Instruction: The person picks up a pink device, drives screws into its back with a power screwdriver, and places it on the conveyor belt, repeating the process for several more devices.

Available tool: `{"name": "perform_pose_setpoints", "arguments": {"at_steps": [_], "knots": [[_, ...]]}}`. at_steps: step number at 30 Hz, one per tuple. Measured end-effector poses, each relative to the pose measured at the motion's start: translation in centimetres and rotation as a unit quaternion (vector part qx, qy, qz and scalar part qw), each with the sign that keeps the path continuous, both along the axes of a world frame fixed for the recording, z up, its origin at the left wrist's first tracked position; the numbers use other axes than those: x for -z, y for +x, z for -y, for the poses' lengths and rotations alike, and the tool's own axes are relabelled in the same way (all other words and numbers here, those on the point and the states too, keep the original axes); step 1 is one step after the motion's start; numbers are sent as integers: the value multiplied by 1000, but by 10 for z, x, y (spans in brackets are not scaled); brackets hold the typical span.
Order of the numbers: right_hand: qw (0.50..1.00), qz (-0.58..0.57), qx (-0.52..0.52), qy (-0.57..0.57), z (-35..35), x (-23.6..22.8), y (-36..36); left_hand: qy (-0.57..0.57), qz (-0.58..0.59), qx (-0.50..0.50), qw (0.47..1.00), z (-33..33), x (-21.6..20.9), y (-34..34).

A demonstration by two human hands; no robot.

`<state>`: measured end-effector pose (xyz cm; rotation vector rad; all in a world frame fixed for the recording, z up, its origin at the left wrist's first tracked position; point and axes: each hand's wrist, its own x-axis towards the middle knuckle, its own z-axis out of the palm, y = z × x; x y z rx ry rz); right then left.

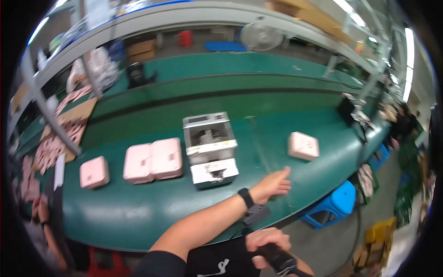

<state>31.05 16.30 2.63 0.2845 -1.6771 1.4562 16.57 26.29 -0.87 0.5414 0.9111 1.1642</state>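
Note:
My left hand reaches across the front of the green table to the right. Its fingers are stretched out, and it holds nothing. A pink box with rounded corners lies just beyond the fingertips, apart from them. Near my body, at the table's front edge, is my right hand, its fingers curled in. A black device at its wrist partly covers it, and whatever it may hold is hidden. Left of my left hand stands a white-and-grey counting machine. Two pink boxes sit side by side left of the machine, and another pink box lies farther left.
A blue stool stands by the table's right front edge. Pink flat pieces lie on a board at the left, near another person's hands. A grey metal frame spans the far side, with a fan behind it.

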Motion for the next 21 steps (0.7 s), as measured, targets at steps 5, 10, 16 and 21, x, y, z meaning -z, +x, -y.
{"name": "perform_pose_setpoints", "arguments": {"at_steps": [5,10,16,21], "knots": [[996,-21,21,-83,-9,13,18,184,-281,111,935,89,-48,-39],[977,3,109,-183,2,8,5,211,-584,-187,762,221,-84,-135],[970,39,111,-213,-8,3,-2,27,-855,-310,414,297,-70,-242],[973,40,112,-200,-6,-1,-14,-114,-873,-322,348,392,-49,-334]]}}
